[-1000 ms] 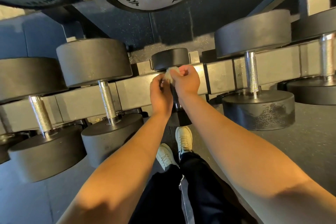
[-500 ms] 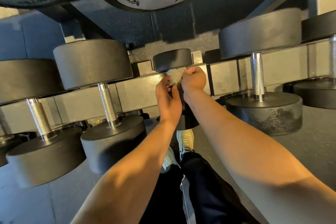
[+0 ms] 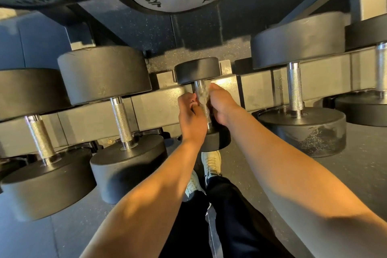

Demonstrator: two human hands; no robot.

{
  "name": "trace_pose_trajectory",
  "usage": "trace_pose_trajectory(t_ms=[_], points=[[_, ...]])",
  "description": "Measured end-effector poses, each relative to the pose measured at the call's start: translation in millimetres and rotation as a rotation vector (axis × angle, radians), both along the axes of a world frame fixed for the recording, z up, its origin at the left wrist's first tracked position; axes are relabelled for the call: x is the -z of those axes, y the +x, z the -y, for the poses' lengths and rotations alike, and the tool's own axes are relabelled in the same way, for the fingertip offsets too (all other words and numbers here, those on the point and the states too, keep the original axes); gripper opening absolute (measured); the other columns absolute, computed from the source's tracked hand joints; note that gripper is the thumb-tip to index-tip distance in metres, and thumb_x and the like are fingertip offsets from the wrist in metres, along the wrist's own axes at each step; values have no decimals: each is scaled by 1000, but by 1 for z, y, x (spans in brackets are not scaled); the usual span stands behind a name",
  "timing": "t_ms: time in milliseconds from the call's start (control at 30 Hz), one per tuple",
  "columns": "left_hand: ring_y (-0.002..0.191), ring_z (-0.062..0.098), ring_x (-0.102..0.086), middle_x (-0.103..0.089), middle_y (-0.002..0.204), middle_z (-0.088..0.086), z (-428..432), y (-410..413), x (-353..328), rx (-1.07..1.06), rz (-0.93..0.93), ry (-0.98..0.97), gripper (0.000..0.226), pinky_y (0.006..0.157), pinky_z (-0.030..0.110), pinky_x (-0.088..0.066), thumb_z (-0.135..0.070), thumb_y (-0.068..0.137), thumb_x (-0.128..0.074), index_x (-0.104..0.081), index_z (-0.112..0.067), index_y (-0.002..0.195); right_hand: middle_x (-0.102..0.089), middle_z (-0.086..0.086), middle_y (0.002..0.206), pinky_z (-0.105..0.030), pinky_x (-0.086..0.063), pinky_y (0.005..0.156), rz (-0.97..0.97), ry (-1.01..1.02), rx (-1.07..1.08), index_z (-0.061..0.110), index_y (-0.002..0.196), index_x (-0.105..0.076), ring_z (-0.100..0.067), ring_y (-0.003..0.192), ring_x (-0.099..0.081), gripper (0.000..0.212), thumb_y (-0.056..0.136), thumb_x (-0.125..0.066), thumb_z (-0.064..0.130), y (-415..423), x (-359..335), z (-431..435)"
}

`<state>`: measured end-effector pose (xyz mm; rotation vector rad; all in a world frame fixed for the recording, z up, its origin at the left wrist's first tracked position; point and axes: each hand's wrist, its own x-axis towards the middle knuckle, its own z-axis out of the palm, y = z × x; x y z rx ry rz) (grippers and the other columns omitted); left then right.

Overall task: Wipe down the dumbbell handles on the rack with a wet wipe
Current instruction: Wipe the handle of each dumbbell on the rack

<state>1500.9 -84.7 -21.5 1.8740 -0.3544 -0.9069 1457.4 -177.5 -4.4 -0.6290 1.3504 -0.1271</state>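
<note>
Left hand [image 3: 191, 115] and right hand [image 3: 222, 104], fingers [image 3: 187, 99] grasping the wet wipe [image 3: 204, 95], rub the small dumbbell's handle [image 3: 199, 88]; likely mid-wipe; next, a neighbouring handle.

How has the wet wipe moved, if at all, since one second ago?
Yes. The wet wipe slid down the view, away from the small dumbbell's far head.
</note>
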Motion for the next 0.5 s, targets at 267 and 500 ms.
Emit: trace_pose_trajectory(t_ms=[267, 500], points=[[92, 6, -63, -65, 99, -7, -11, 0, 6, -46, -43, 150, 23, 75, 21, -47, -11, 104, -44, -53, -23, 121, -69, -9, 93, -29, -54, 69, -204, -102, -421, 15, 95, -68, -20, 84, -64, 30, 102, -42, 3, -19, 0, -5], [95, 3, -57, -64, 112, -1, -33, -15, 6, 5, -25, 169, 25, 72, 0, -40, -10, 105, -41, -59, -15, 122, -64, -16, 121, -34, -51, 93, -399, -259, -710, 2, 125, -61, -29, 111, -61, 31, 101, -42, 0, -28, -1, -28]])
